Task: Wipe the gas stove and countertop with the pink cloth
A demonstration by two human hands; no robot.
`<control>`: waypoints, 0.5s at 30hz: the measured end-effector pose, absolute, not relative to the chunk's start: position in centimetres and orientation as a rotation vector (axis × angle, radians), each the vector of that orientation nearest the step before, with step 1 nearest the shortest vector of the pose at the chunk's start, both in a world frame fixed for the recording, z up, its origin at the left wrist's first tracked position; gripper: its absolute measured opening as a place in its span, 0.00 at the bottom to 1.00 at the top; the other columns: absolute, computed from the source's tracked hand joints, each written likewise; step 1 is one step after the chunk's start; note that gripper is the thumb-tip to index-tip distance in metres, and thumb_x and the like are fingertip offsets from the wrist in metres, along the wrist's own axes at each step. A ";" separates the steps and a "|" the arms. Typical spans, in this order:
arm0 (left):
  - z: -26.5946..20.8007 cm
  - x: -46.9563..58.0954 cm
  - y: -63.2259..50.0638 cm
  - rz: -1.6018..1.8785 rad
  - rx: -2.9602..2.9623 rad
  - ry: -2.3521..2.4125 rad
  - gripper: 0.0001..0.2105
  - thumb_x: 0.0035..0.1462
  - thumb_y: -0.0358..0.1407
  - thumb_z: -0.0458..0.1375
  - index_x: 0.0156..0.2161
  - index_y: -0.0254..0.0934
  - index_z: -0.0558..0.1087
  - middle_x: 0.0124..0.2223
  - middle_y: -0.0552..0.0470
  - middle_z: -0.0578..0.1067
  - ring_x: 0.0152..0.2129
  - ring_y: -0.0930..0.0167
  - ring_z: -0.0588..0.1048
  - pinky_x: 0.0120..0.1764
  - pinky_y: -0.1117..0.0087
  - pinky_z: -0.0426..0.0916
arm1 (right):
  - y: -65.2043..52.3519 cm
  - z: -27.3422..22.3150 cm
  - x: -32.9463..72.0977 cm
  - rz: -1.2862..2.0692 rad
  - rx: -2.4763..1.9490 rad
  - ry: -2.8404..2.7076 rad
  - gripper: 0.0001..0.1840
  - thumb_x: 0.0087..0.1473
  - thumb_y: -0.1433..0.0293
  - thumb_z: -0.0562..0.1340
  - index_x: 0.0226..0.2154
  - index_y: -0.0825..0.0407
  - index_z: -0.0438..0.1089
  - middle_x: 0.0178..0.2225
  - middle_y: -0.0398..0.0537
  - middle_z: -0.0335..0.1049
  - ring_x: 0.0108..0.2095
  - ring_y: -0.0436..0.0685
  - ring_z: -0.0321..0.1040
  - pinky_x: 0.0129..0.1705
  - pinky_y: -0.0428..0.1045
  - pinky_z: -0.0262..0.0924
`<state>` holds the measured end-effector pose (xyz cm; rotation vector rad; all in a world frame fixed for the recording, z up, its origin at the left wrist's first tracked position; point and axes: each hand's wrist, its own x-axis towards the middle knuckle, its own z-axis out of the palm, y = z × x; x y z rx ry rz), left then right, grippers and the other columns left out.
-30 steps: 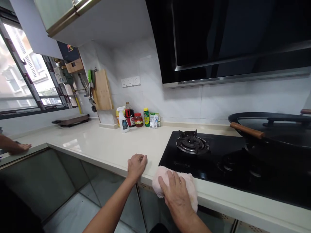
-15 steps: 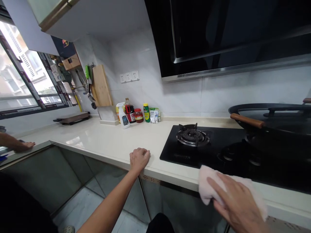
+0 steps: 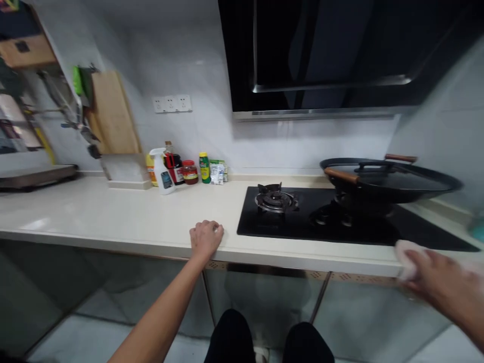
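My right hand (image 3: 440,277) presses a pale pink cloth (image 3: 408,259) onto the front edge of the white countertop, at the right end of the black gas hob (image 3: 276,227). It is blurred by motion, and its fingers lie over the cloth. Left of the hob, my left hand (image 3: 206,239) rests on the countertop (image 3: 124,212) near the front edge, fingers curled under and nothing visible in them. A black wok (image 3: 412,189) with a lid and wooden handles sits on the right burner. The left burner (image 3: 277,200) is bare.
A white spray bottle (image 3: 163,174), a red-lidded jar (image 3: 189,172), a green bottle (image 3: 204,168) and small packets (image 3: 218,172) stand by the wall. Overhead hangs a black range hood (image 3: 321,50). A wooden cutting board (image 3: 115,113) hangs at left. Cabinet doors lie below.
My right hand has slid the cloth rightward along the counter's front edge. The view has swung right, and the other person's hand at far left is out of sight. My left hand stays put.
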<state>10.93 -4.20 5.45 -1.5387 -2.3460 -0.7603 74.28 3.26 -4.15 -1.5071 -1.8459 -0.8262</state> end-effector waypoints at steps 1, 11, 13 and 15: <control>5.6 11.0 -4.2 -0.761 -1.547 -2.347 0.18 0.63 0.42 0.50 0.41 0.39 0.82 0.50 0.41 0.81 0.50 0.54 0.72 0.52 0.54 0.60 | 2.6 -3.3 73.0 -0.866 -1.643 -1.959 0.16 0.54 0.64 0.65 0.44 0.50 0.79 0.44 0.66 0.72 0.39 0.65 0.67 0.38 0.62 0.48; 6.6 11.0 -4.0 -0.684 -1.569 -2.375 0.21 0.62 0.45 0.48 0.42 0.41 0.83 0.51 0.42 0.81 0.51 0.53 0.73 0.53 0.53 0.62 | -2.4 -1.9 43.4 -0.717 -1.432 -2.177 0.33 0.48 0.65 0.73 0.57 0.45 0.68 0.58 0.59 0.65 0.53 0.70 0.60 0.52 0.65 0.54; 6.7 10.9 -4.0 -0.687 -1.565 -2.385 0.21 0.62 0.45 0.48 0.42 0.41 0.83 0.51 0.42 0.81 0.51 0.53 0.73 0.54 0.52 0.63 | -2.2 -2.7 38.2 -0.721 -1.268 -2.181 0.24 0.56 0.65 0.68 0.55 0.43 0.69 0.58 0.58 0.66 0.55 0.71 0.60 0.53 0.67 0.54; 6.8 10.5 -3.9 -0.683 -1.570 -2.397 0.21 0.62 0.46 0.48 0.42 0.41 0.83 0.52 0.41 0.81 0.52 0.52 0.73 0.55 0.51 0.63 | -1.8 -3.3 35.0 -0.775 -1.162 -2.153 0.18 0.63 0.67 0.62 0.55 0.43 0.69 0.57 0.58 0.67 0.55 0.70 0.60 0.53 0.68 0.54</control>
